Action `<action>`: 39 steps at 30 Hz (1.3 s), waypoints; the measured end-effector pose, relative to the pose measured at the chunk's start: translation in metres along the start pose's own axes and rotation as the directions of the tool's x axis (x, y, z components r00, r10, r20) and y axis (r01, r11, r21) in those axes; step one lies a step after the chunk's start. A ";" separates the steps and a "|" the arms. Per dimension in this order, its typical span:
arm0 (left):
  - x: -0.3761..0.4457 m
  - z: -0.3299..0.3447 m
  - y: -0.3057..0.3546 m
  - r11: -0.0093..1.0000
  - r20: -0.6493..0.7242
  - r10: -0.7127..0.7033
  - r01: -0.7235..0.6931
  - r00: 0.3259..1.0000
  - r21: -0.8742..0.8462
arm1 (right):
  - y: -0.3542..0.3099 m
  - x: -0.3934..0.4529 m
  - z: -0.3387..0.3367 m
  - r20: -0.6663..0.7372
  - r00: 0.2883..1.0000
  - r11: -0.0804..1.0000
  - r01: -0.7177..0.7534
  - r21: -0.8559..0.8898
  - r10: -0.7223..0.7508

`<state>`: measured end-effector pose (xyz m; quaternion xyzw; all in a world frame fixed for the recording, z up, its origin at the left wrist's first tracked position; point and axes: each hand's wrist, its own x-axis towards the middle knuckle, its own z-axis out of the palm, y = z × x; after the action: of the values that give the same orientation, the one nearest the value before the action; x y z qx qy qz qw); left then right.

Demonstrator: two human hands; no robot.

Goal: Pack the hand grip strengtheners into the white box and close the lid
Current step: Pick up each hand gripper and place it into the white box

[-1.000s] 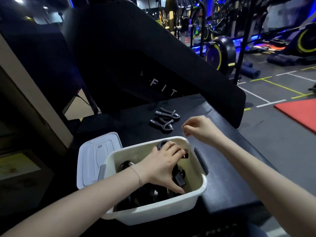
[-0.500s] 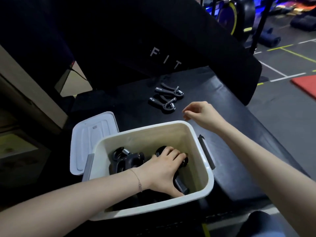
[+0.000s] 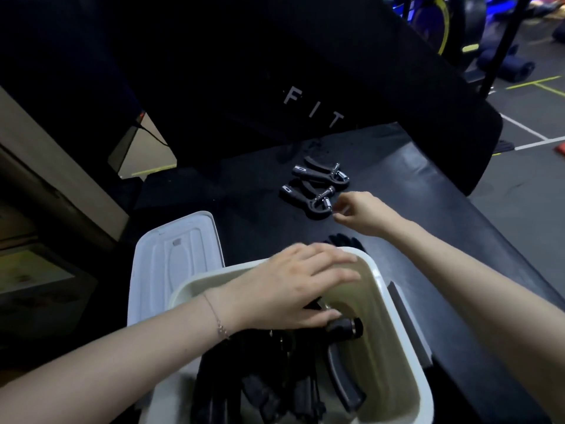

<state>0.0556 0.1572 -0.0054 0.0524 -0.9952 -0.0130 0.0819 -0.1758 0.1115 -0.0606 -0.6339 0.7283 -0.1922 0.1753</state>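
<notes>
Two hand grip strengtheners lie side by side on the black padded bench (image 3: 397, 191) beyond the white box (image 3: 394, 347): the nearer one (image 3: 307, 199) and the farther one (image 3: 321, 174), both black with curved handles and a shiny metal spring end pointing right. More black strengtheners (image 3: 275, 390) are heaped inside the box; their number cannot be told in the dark pile, though one knurled handle end (image 3: 344, 327) shows against the far inner wall. The box stands open at the near edge of the bench, with a dark latch on its right side. Its white lid (image 3: 174, 264) rests just left of the box, tilted against it. The left hand (image 3: 301, 289) reaches over the box rim with fingers spread and relaxed, thumb down beside the handle end; whether it holds anything cannot be told. The right hand (image 3: 359, 211) hovers beyond the box, thumb and forefinger nearly together at the nearer strengthener's metal end. Right of the box the bench top runs bare to its edge.
</notes>
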 end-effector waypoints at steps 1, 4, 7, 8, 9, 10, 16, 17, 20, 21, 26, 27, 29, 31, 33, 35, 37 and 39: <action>0.000 0.001 -0.008 0.999 -0.009 0.008 -0.008 1.000 0.032 | 0.000 0.008 0.004 0.013 0.999 0.998 0.030 -0.051 -0.029; 0.000 0.004 -0.026 0.998 0.046 -0.016 0.012 0.999 0.069 | 0.000 0.032 0.020 0.055 0.993 0.963 0.113 -0.243 -0.103; -0.002 0.010 -0.033 0.996 0.103 -0.031 0.022 0.994 0.088 | 0.000 0.053 0.038 0.100 0.990 0.939 0.126 -0.321 -0.099; -0.002 0.011 -0.034 0.994 0.110 -0.023 0.011 0.994 0.105 | 0.000 0.059 0.044 0.118 0.989 0.939 0.124 -0.320 -0.090; -0.002 0.013 -0.035 0.993 0.113 -0.014 0.000 0.994 0.119 | 0.000 0.065 0.049 0.133 0.988 0.941 0.123 -0.316 -0.084; -0.002 0.014 -0.035 0.992 0.113 -0.007 -0.007 0.994 0.126 | 0.001 0.072 0.053 0.143 0.987 0.944 0.118 -0.307 -0.077; -0.002 0.015 -0.038 0.998 0.130 -0.010 0.002 0.992 0.066 | 0.009 0.098 0.068 0.105 0.993 0.960 0.084 -0.268 -0.057; -0.002 0.015 -0.038 0.998 0.137 -0.013 0.006 0.990 0.055 | 0.010 0.100 0.069 0.088 0.994 0.961 0.087 -0.262 -0.066; -0.002 0.015 -0.038 1.000 0.154 -0.023 0.020 0.988 0.024 | 0.008 0.103 0.068 0.052 0.995 0.968 0.100 -0.229 -0.090; -0.002 0.015 -0.038 1.000 0.153 -0.026 0.024 0.988 0.020 | 0.007 0.103 0.066 0.042 0.995 0.970 0.102 -0.219 -0.094; -0.004 0.015 -0.036 0.999 0.156 -0.041 0.039 0.987 0.012 | 0.005 0.086 0.063 -0.027 0.994 0.978 0.099 -0.186 -0.106; -0.004 0.015 -0.036 0.999 0.161 -0.045 0.042 0.986 0.019 | 0.005 0.081 0.063 -0.031 0.993 0.979 0.110 -0.174 -0.117; -0.004 0.014 -0.034 0.998 0.174 -0.058 0.053 0.983 0.033 | 0.004 0.069 0.059 -0.030 0.991 0.978 0.128 -0.163 -0.134; -0.004 0.012 -0.033 0.997 0.192 -0.069 0.064 0.979 0.036 | 0.003 0.059 0.050 -0.032 0.987 0.974 0.149 -0.170 -0.156; -0.004 0.009 -0.031 0.996 0.203 -0.080 0.074 0.976 0.041 | -0.001 0.049 0.037 -0.056 0.982 0.974 0.169 -0.154 -0.179; -0.005 0.006 -0.029 0.994 0.212 -0.106 0.103 0.972 0.024 | -0.010 0.040 0.020 -0.085 0.973 0.972 0.205 -0.117 -0.215; -0.007 -0.001 -0.025 0.984 0.202 -0.166 0.176 0.965 -0.033 | -0.024 0.029 0.000 -0.105 0.964 0.969 0.238 -0.066 -0.244; -0.009 -0.009 -0.022 0.963 0.137 -0.245 0.257 0.960 -0.085 | -0.040 0.012 -0.020 -0.117 0.965 0.971 0.238 0.024 -0.233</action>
<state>0.0687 0.1366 0.0016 0.1731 -0.9817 -0.0774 0.0194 -0.1534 0.0960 -0.0238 -0.7006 0.6528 -0.2611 0.1217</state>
